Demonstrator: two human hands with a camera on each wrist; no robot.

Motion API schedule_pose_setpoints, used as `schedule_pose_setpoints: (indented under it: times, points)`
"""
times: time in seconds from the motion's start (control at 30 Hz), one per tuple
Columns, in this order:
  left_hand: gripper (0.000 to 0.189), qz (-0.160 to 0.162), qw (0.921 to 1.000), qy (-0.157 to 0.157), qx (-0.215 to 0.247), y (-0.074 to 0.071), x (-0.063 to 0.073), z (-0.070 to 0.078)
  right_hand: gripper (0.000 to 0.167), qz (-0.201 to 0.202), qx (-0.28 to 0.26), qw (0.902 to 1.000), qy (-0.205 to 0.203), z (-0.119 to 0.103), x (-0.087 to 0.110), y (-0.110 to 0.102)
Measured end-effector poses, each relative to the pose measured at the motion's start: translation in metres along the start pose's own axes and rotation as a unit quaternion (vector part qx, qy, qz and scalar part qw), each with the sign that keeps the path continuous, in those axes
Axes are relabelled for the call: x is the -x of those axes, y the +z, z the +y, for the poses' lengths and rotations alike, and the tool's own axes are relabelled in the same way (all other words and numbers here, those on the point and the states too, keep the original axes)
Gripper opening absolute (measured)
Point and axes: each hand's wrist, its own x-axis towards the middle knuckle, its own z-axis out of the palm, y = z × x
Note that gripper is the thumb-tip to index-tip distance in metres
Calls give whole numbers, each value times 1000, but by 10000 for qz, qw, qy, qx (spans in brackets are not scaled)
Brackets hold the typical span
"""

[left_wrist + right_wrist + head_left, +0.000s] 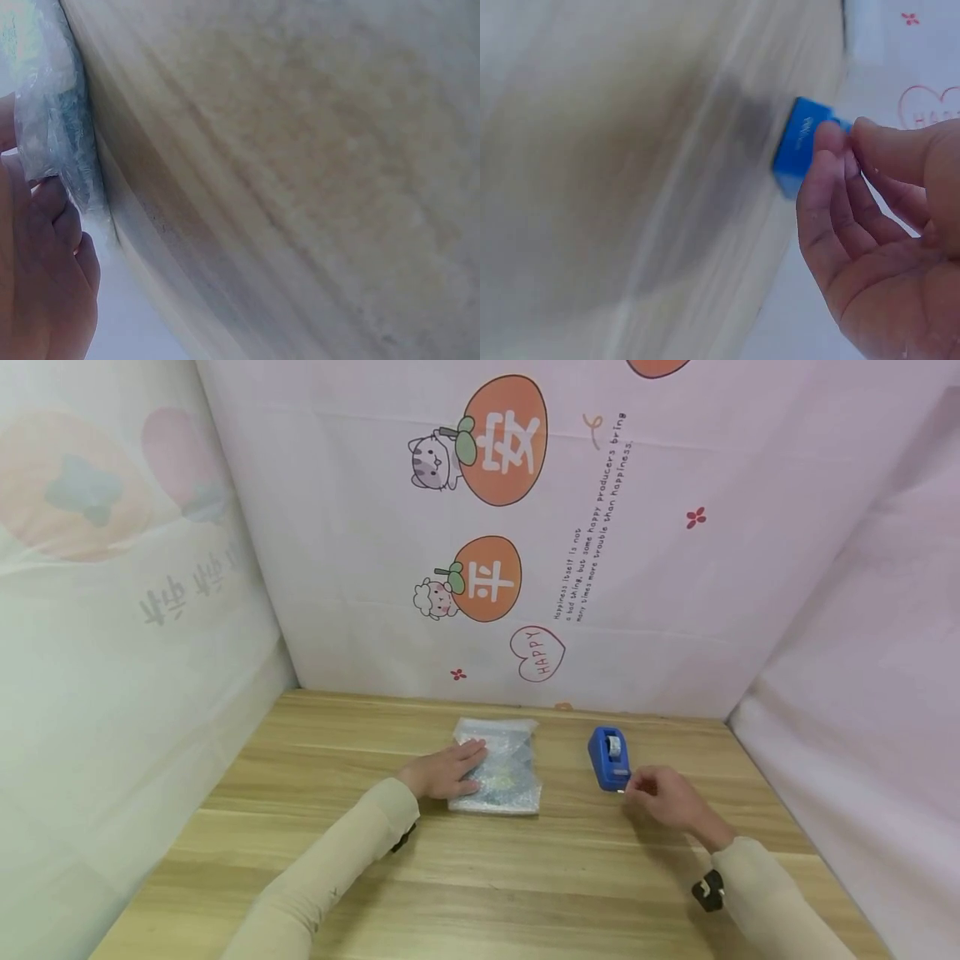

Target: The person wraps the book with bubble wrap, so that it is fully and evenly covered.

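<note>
A flat package in bubble wrap (504, 768) lies on the wooden table, with something bluish and yellow showing through the clear wrap. My left hand (447, 772) rests on its left side, fingers spread over the wrap. To the right stands a blue tape dispenser (606, 752) holding a roll of tape (614, 746). Just at its front end, my right hand (663, 797) pinches a small end of tape (621, 791) between thumb and fingertips. The right wrist view has these fingers (832, 172) partly covering the blue dispenser (802, 142).
The wooden table (480, 877) is bounded by a printed cloth at the back (360, 610) and by pale cloths at the left (150, 693) and right (847, 710). A dark wrist device (708, 891) sits at the right cuff.
</note>
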Motion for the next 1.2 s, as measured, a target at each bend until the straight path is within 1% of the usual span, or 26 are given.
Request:
schedule_pose_setpoints:
  times: [0.1, 0.17, 0.33, 0.47, 0.57, 0.67, 0.73, 0.8, 0.83, 0.93, 1.0, 1.07, 1.2]
  points:
    - [71, -4, 10000, 13, -4, 0, 0, 0, 7, -78, -179, 9998, -90, -13, -5, 0]
    - [71, 8, 10000, 27, 6, 0, 0, -1, 7, -140, -407, 9990, -134, -22, -8, 2]
    - [71, 25, 10000, 40, 39, 3, -1, -2, 7, -273, -905, 9954, -167, -48, -19, 15]
    - [71, 22, 10000, -2, 31, 3, -1, -1, 12, -439, -1417, 9889, 71, -73, -30, 25]
    - [71, 28, 10000, -21, 63, 2, -1, 0, 18, -518, -1896, 9798, 370, -92, -39, 32]
    - [71, 42, 9999, -33, 90, 1, -1, 1, 26, -633, -2446, 9652, 678, -108, -51, 40]
    - [71, 59, 9999, -24, 95, 1, -1, 0, 31, -737, -2817, 9522, 927, -117, -60, 46]
    - [71, 79, 9999, -16, 103, 1, -1, -1, 37, -854, -3034, 9424, 1124, -124, -68, 51]
    - [71, 85, 9999, -17, 99, 2, -1, -1, 39, -920, -3082, 9393, 1195, -127, -72, 54]
    - [71, 92, 9999, -15, 84, 2, -3, -2, 43, -1054, -3128, 9346, 1324, -135, -82, 60]
    - [72, 91, 9999, -27, 91, 2, -3, -2, 43, -1147, -3132, 9327, 1371, -139, -89, 65]
    - [72, 71, 9999, -56, 83, 2, -3, -2, 42, -1248, -3188, 9296, 1363, -142, -94, 69]
    - [72, 51, 9999, -113, 82, 2, -3, -1, 44, -1395, -3375, 9203, 1403, -142, -103, 78]
